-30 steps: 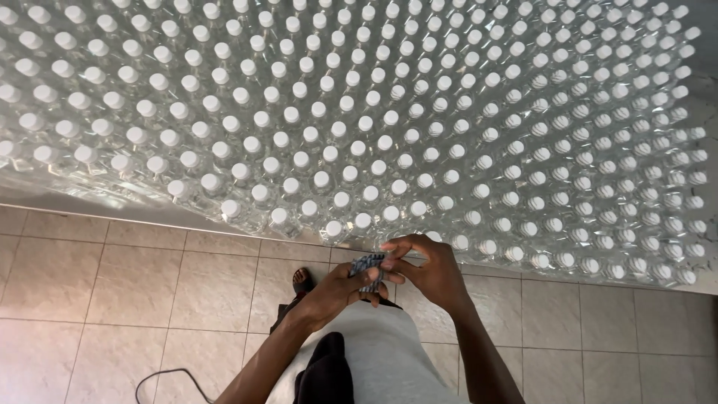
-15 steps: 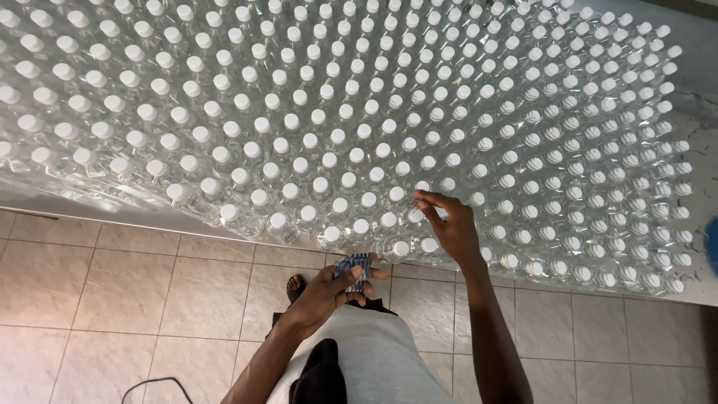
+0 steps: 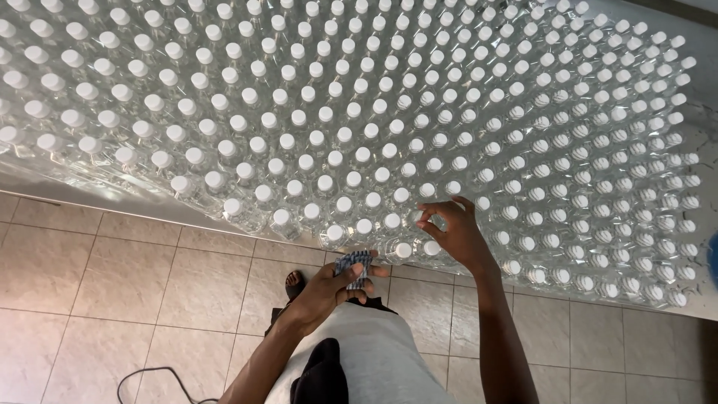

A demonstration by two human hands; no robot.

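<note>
A huge block of clear plastic bottles with white caps [image 3: 359,112] fills the upper part of the head view, packed in tight rows. My right hand [image 3: 452,232] reaches onto the front rows, its fingertips pinched at the cap of one bottle [image 3: 419,215]. My left hand [image 3: 329,288] stays near my waist and grips a small stack of blue and white labels [image 3: 354,265]. Whether the right hand holds a label at the cap is too small to tell.
Beige floor tiles [image 3: 112,277] lie below the bottle block. One sandalled foot [image 3: 294,283] shows on the tiles. A black cable [image 3: 149,378] curls at the bottom left. A blue object [image 3: 712,262] peeks in at the right edge.
My right hand left the label stack at my waist and reached up onto the front bottles. The left hand kept the stack in place.
</note>
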